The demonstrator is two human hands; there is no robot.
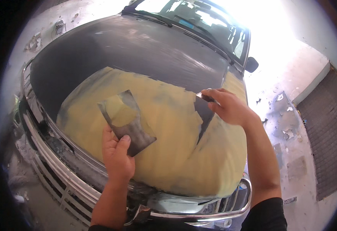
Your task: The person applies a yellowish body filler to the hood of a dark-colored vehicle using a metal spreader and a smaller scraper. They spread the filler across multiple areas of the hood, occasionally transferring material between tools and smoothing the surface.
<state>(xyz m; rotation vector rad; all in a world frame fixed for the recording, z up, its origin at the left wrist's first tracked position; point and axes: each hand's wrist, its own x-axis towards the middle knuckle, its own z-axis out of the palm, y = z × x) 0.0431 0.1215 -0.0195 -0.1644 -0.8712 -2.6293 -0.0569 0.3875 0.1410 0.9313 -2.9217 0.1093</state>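
Note:
My left hand (118, 154) grips a dark flat filler board (139, 138) by its lower edge, thumb on top. A lump of yellow body filler (123, 112) lies on the board's upper part. My right hand (232, 107) is closed around a small dark spreader (207, 97), mostly hidden by the fingers. The spreader is held at the right side of the car hood (137, 50). Yellow filler (164, 154) coats the hood's near part in a wide, streaky layer. Just below my right fingers a dark wedge (204, 113) shows with jagged edges.
A chrome bumper bar (249, 192) curves round the front of the car, beside the grille (57, 181). Beyond the hood are the windshield (191, 19) and a side mirror (252, 64). A dark ribbed panel (330, 134) lies at the right, near a stained pale floor (295, 161).

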